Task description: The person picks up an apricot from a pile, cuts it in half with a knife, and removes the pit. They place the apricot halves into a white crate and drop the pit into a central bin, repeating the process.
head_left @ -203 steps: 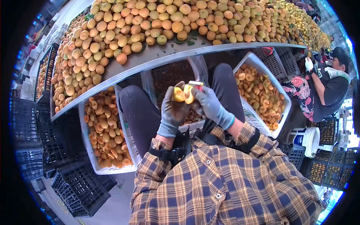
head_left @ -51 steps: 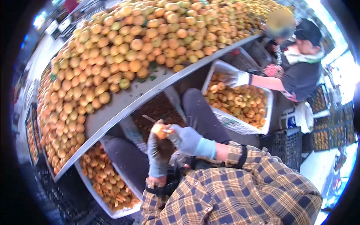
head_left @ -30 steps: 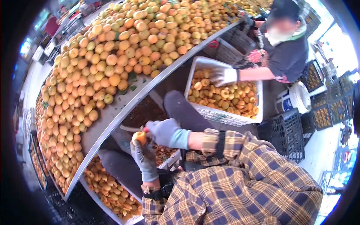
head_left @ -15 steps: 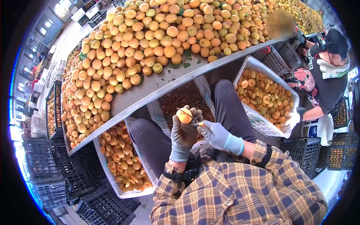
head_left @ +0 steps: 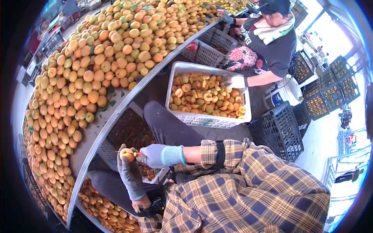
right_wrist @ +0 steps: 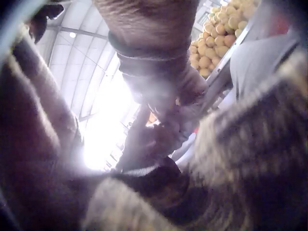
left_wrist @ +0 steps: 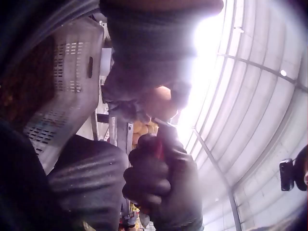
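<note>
While a mound of smooth, rosy-gold apricots [head_left: 116,50] spills across the metal-rimmed table [head_left: 97,126], look: the gloved left hand [head_left: 130,173] has one round fruit [head_left: 126,156] pinched in its fingertips, just left of the gloved right hand [head_left: 155,156]. Those fingers curl round a slim knife [head_left: 137,154], long axis pointing leftward across the fruit; how deep, I can't tell.

white bucket [head_left: 288,93] | black crate [head_left: 280,130] near it | person in dark cap [head_left: 274,48] | stacked crates [head_left: 331,93]
</note>
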A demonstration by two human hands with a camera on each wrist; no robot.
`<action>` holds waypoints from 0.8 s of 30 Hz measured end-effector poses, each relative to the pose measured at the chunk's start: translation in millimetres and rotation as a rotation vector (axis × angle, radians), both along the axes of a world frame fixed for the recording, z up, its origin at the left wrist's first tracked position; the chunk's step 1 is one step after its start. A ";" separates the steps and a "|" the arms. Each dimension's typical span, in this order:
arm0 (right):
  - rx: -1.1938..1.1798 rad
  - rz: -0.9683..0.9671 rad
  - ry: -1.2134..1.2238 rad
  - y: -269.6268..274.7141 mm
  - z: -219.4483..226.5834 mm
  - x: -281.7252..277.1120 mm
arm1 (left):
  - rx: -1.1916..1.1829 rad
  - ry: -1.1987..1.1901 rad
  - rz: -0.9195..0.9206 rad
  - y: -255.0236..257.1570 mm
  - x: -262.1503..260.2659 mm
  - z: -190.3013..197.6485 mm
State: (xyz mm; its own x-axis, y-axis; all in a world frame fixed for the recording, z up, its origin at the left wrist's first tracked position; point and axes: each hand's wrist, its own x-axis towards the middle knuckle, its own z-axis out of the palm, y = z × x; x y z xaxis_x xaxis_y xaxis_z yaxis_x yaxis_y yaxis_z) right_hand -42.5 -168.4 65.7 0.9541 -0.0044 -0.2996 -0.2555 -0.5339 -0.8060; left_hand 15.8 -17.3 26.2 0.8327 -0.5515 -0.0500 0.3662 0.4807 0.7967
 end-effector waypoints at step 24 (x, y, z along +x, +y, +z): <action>0.092 -0.084 0.036 22.6 -34.7 -0.6 | -0.015 0.247 0.104 -1.9 -1.2 -30.2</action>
State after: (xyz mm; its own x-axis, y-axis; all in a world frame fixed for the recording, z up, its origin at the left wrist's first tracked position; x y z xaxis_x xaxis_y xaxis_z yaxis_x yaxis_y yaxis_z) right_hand -43.1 -145.8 31.0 0.9403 -0.0545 -0.3360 -0.3254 -0.4339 -0.8402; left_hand 14.6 -19.2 -4.0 0.8482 -0.4662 -0.2513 0.4970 0.5366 0.6819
